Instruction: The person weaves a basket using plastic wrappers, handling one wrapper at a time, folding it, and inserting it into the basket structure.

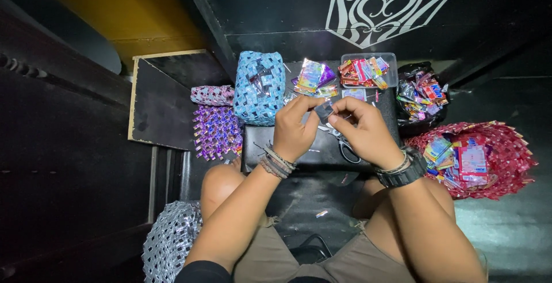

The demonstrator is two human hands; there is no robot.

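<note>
My left hand (294,127) and my right hand (363,130) meet over a small black table (259,145), both pinching a small folded silvery wrapper piece (324,109) between thumbs and fingers. My left wrist wears several cord bracelets, my right wrist a dark watch. Scissors (347,148) lie on the table just under my right hand. A blue woven wrapper bag (260,87) stands at the table's far left, close to my left hand.
A clear tray of folded wrappers (368,70) and loose shiny wrappers (313,79) sit at the table's back. A black bag of wrappers (421,96), a red woven basket (506,145), purple woven pieces (216,127) and a silver woven piece (169,240) surround me.
</note>
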